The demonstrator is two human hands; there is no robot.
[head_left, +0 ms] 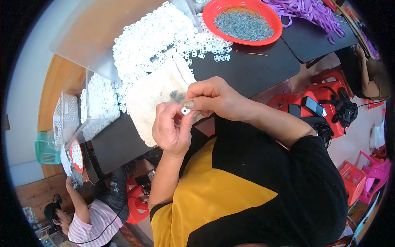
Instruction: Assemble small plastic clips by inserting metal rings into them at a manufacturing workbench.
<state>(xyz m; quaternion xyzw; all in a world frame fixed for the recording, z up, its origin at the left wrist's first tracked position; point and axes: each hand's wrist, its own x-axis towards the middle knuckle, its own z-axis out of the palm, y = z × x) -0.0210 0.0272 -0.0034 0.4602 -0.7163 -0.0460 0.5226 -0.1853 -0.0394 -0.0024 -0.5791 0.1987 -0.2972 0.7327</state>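
Observation:
A small white plastic piece with a hole (185,110) is held between my two hands above a cream cloth (144,101). My left hand (170,129) is closed, its thumb and fingers pinching the piece from below. From the right, my right hand (218,99) is closed too, thumb and forefinger pressed on the piece's upper edge. Whether the right fingers also hold something smaller is hidden. Beyond the cloth lies a large heap of similar white pieces (152,39), with some scattered on the dark table (242,66). A small dark patch (177,96) shows on the cloth.
A red bowl (209,20) of small grey metal parts stands at the back. Purple straps (304,16) lie far right. A clear bin of white pieces (101,103) stands left. Another person (92,218) sits lower left; red stools (352,179) stand right.

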